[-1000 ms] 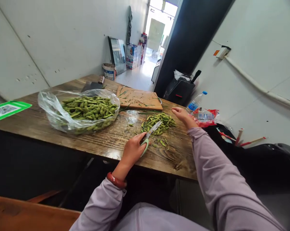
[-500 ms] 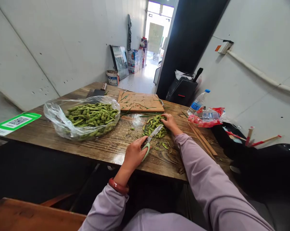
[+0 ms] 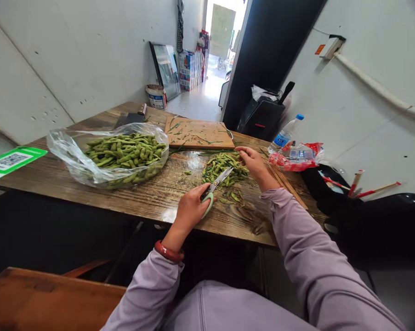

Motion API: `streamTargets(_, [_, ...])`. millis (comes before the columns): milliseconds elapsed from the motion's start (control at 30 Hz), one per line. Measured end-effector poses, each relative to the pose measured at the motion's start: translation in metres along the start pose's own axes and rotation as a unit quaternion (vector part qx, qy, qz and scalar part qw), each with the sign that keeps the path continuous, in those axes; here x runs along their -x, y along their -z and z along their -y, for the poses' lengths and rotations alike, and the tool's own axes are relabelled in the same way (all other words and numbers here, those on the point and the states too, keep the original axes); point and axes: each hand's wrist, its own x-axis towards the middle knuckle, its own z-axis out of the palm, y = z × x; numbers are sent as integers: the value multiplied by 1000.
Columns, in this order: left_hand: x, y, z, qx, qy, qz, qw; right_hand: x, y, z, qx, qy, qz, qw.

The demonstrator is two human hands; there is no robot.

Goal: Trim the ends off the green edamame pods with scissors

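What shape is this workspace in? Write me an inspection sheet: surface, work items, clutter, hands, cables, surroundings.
Surface: wooden table, strewn with green scraps near its front edge.
Work items: pod pile; clear plastic bag with more pods; scissors, blades toward the pile.
Clutter: cutting board littered with scraps; cleaver; blue-capped bottle; red packaging; thin sticks.
Hands: left hand grips the scissors; right hand at the pile's right side, contact unclear.
Cables: pale conduit along the right wall.
Surroundings: bucket and leaning framed panel beyond the table.
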Motion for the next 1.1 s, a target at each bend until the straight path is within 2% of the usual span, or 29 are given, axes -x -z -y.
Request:
streamTargets(67, [0,0,0,1,2,-1,1000,8,8,3,-126,-61,-14,990])
streamTargets(133, [0,1,0,-1,1,-2,1000,18,15,4,-222,-110,-20,969])
streamTargets(267, [0,2,-2,-9,0,7,1000,40,26,-4,-313,-158,7,937])
streamTargets(500, [0,3,0,-4,1,6,1000,64,25,-16,-314,-183,72,929])
streamTargets(667, [-1,5,-1,-9,1,9,1000,72,18,-21,-307,-183,66,932])
streamTargets(867, [-3,8,-4,5,23,-3,1000,71,18,-20,-342,-177,79,920])
streamTargets(1000, [-5,9,-11,-20,32,-8,999,72,19,-21,-317,-150,114,930])
streamTargets(1100, [-7,11,-21,-45,-1,6,999,72,19,-28,-257,-105,118,953])
